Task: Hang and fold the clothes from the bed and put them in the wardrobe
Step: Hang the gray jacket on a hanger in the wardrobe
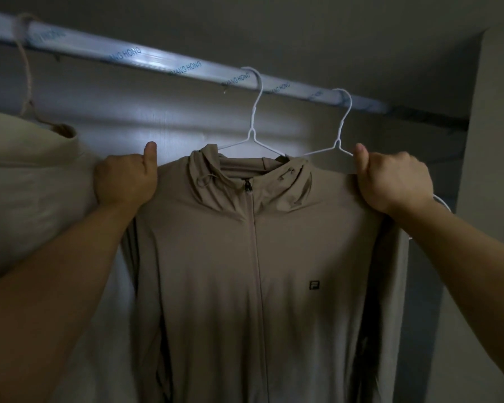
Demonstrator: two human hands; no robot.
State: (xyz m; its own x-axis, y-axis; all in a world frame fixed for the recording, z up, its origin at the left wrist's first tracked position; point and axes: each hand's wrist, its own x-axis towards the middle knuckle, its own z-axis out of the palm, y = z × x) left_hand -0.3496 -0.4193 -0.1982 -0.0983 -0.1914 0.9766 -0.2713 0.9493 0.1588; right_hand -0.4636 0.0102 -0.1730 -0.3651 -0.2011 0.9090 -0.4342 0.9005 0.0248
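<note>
Tan zip-up jacket [253, 271] with a hood, hanging between the two hands on a white wire hanger [252, 123] hooked over the rail [169, 64]. Zip pulled right up to the neck, likely so the front stays flat and neat. Left hand [125, 180] curled tight around the jacket's shoulder, fingers wrapped in, thumb sticking up. Right hand [396, 181] closed the same way on the other shoulder, thumb up too. Both shoulders gripped at once, probably to tug the jacket straight and level on the hanger.

Small dark logo [314, 285] on the chest, well below the right hand, shaped like a letter F in a box. Second white hanger [339, 123] just above the right thumb, also hooked on the rail; hard to tell if anything hangs on it. Blue printing along the rail's clear wrap, above both thumbs, ending in "HONG". Pale cream garment [26, 175] touching the back of the left hand, hanging from a rope-wrapped hook [26, 68].
</note>
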